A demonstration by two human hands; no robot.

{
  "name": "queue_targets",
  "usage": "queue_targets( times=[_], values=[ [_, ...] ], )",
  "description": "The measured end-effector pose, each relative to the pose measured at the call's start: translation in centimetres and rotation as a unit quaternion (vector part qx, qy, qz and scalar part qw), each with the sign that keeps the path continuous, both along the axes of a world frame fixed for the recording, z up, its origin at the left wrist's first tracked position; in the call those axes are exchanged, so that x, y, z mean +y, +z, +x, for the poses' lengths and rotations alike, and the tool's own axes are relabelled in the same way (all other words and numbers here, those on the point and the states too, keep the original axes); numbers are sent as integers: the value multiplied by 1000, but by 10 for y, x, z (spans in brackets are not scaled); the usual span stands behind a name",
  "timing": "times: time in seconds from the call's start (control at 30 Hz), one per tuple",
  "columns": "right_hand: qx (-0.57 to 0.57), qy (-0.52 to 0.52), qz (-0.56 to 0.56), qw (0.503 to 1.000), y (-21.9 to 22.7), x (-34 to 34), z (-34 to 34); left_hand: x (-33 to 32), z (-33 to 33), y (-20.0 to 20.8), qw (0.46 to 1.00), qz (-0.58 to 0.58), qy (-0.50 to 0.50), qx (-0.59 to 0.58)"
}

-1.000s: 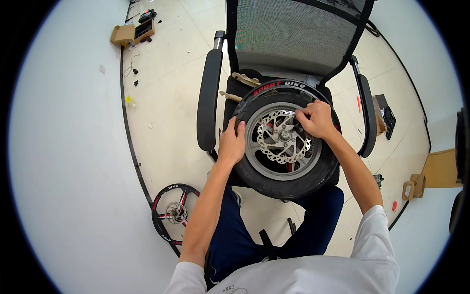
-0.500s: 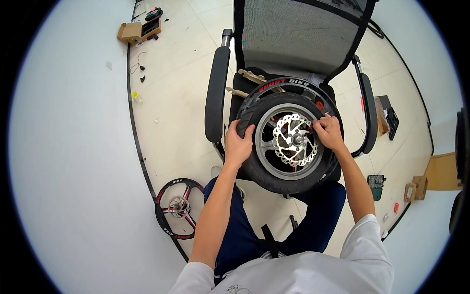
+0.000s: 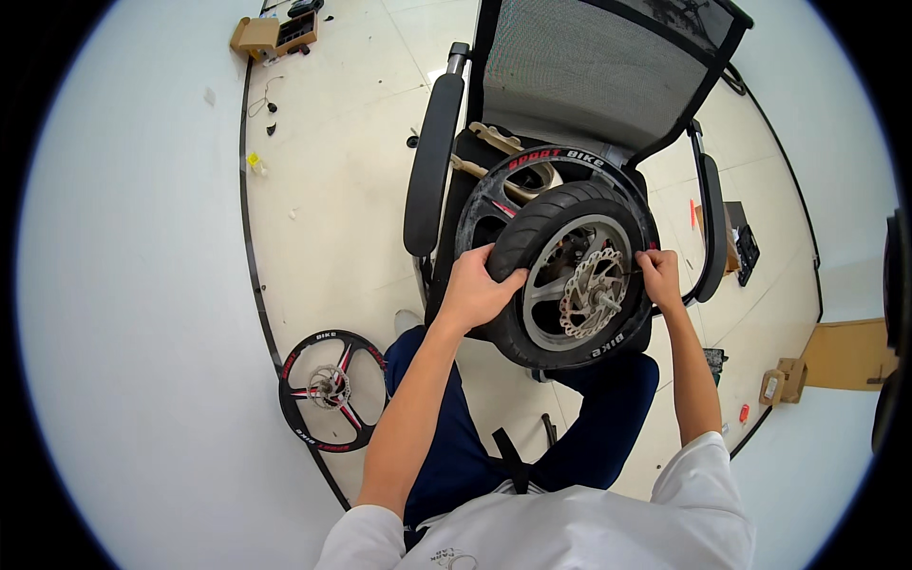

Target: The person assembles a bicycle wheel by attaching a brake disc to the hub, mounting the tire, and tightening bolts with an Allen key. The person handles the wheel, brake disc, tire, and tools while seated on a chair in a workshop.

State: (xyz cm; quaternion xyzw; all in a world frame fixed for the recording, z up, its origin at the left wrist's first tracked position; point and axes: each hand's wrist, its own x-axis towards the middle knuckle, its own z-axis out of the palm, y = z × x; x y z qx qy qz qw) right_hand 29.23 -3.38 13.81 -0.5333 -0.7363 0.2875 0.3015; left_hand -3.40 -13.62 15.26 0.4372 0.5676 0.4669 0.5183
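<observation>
A small wheel with a black tire (image 3: 560, 211), a grey spoked rim and a silver brake disc (image 3: 591, 293) stands tilted on a chair seat, its left side raised. My left hand (image 3: 483, 288) grips the tire's left side, thumb on the sidewall and fingers around the tread. At the wheel's right edge, my right hand (image 3: 660, 275) is closed in a pinch. A thin dark piece shows between its fingertips and the disc, too small to name. Beneath and behind lies a larger black wheel rim (image 3: 484, 211) with red and white lettering, partly covered.
The black mesh office chair (image 3: 589, 76) has armrests on both sides. A three-spoke wheel (image 3: 332, 391) with a disc leans by the wall at lower left. An opened cardboard box (image 3: 256, 36) lies far left. Small boxes (image 3: 784, 380) and a black case (image 3: 749, 255) sit at right.
The tired wheel has tilted up on its left side, baring more of the rim beneath. My right hand has moved from beside the disc outward to the wheel's right edge. The view has shifted slightly.
</observation>
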Motion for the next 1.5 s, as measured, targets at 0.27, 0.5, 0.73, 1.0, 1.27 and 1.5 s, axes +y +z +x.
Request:
queue_targets(
  times=[0.27, 0.5, 0.73, 1.0, 1.27, 1.5],
  values=[
    [75, -81, -38, 993, -15, -29, 0, -19, -3, 21, 991, 26, 40, 124],
    [153, -77, -107, 979, 5, -48, 3, -24, 18, 34, 984, 38, 38, 172],
    [74, 7, -31, 997, 32, -68, -31, -25, 26, 35, 988, 38, 43, 144],
    [67, 1, -46, 997, 52, -69, -21, -27, 33, 53, 991, 1, -21, 135],
    [102, 2, -44, 994, 36, -65, -6, -25, 35, 43, 977, 58, -35, 203],
    [162, -44, -114, 979, 26, -76, 40, -15, 71, 26, 984, 81, 38, 155]
  ],
)
